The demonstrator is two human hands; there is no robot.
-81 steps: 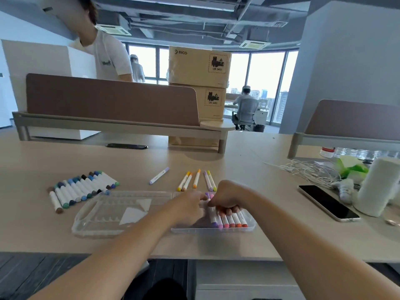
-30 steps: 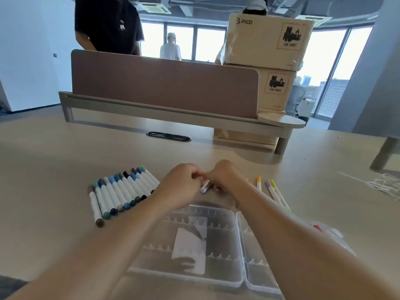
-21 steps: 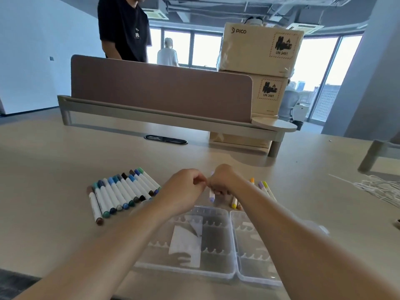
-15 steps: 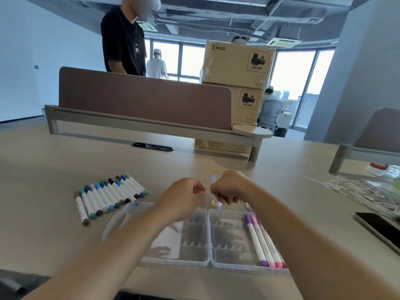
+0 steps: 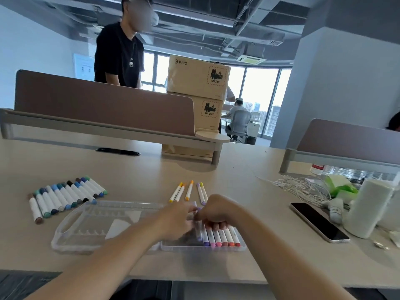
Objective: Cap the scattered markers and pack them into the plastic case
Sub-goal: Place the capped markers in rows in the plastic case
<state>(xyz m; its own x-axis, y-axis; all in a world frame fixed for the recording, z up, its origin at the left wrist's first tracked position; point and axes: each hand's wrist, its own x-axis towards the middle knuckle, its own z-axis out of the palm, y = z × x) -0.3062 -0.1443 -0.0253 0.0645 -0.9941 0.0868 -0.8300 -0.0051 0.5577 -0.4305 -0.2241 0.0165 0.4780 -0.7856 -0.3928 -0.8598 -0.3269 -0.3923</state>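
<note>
A clear plastic case point(image 5: 86, 230) lies open on the desk in front of me. Its right half holds a row of several capped markers point(image 5: 218, 237) in purple, pink, red and orange. My right hand point(image 5: 216, 213) and my left hand point(image 5: 177, 219) meet over that half, both pinching a light purple marker point(image 5: 198, 229) whose lower end sits at the left of the row. Several blue, green and brown markers point(image 5: 65, 197) lie in a row at the left. Several yellow, orange and purple markers point(image 5: 188, 191) lie just beyond my hands.
A black phone point(image 5: 319, 221) lies at the right beside a white paper roll point(image 5: 368, 208), tangled white cables point(image 5: 300, 188) and a green packet. A desk divider point(image 5: 104, 109) and stacked cardboard boxes point(image 5: 197, 83) stand behind. A person in black stands beyond the divider.
My hands came down from above the desk to the case's right half with the purple marker, setting it beside the packed row. The view swung to the right.
</note>
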